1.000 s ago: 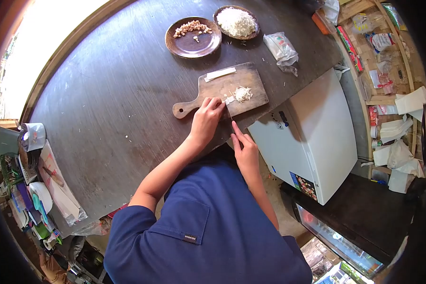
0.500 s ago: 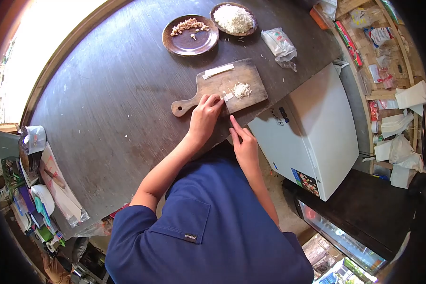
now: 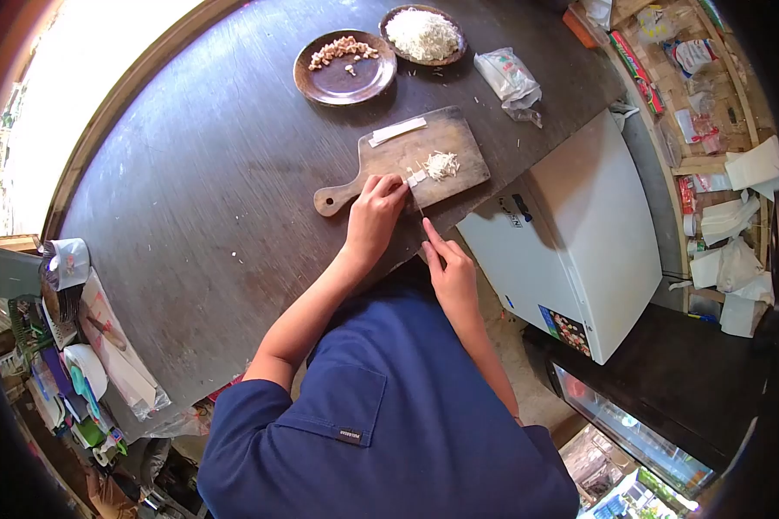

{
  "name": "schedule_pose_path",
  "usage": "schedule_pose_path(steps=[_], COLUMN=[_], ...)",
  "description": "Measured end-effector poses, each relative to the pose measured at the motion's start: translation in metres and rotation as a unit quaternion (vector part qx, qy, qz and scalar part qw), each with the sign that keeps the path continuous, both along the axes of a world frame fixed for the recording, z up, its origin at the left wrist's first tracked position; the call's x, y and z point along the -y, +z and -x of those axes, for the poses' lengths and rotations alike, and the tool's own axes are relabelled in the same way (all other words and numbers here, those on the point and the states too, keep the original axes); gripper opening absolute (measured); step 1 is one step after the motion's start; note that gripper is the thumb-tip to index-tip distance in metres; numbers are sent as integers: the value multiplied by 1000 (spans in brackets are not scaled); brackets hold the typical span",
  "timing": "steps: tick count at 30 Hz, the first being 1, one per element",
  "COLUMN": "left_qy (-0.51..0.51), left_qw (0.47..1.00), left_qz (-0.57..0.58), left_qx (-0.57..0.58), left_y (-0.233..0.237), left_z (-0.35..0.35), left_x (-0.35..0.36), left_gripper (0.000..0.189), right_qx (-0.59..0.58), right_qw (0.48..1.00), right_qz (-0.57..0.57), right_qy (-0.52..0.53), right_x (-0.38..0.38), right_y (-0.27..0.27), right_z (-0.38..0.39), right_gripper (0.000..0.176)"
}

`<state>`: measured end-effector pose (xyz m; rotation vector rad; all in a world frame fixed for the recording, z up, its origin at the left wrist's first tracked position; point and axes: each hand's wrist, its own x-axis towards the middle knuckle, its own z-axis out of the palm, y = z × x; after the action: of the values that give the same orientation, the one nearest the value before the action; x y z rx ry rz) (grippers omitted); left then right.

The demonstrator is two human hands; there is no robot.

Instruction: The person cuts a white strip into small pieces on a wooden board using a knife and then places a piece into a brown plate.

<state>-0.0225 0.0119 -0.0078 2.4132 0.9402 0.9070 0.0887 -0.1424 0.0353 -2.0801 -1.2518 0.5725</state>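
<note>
The wooden cutting board (image 3: 454, 134) lies near the table edge, its handle pointing left. My left hand (image 3: 375, 221) is closed on the board, its bent fingertips pressing small white slices (image 3: 417, 178) of a food I cannot identify. In my right hand (image 3: 453, 272) is a knife (image 3: 419, 206), held with the index finger stretched along it. Its thin blade reaches to the slices beside my left fingertips; the handle is mostly hidden. To the right of the slices sits a small pile of fine white shreds (image 3: 442, 165). A longer white strip (image 3: 398, 131) rests along the board's far edge.
Beyond the board stand a brown plate (image 3: 346, 91) with small brownish pieces and a bowl (image 3: 424, 36) heaped with white shreds. A plastic-wrapped packet (image 3: 508, 80) lies to their right. A white freezer (image 3: 580, 233) adjoins the dark table (image 3: 199, 216). Utensils (image 3: 65, 298) crowd the left edge.
My right hand has shifted slightly downward and right, and the knife blade shows more clearly. My left hand has hardly moved. The camera view has turned a little.
</note>
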Motion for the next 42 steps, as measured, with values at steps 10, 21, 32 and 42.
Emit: schedule_pose_path(steps=[10,21,32,42], left_qy=[-1,14,14,19], left_qw=[1000,999,1000,1000], left_qz=[-1,24,19,-8], left_qx=[7,15,10,0], left_y=[1,0,0,-4], left_z=[1,1,2,2], left_x=[0,3,5,5], left_gripper=[20,27,28,24], right_qx=[-5,-6,15,0], right_qw=[1000,1000,1000,1000], right_qz=[-12,-14,10,-7], right_qy=[7,11,7,8], right_x=[1,-3,-6,-10], right_y=[-1,-2,-5,-2], right_z=[-1,-3,-1,-1], right_gripper=[44,44,44,45])
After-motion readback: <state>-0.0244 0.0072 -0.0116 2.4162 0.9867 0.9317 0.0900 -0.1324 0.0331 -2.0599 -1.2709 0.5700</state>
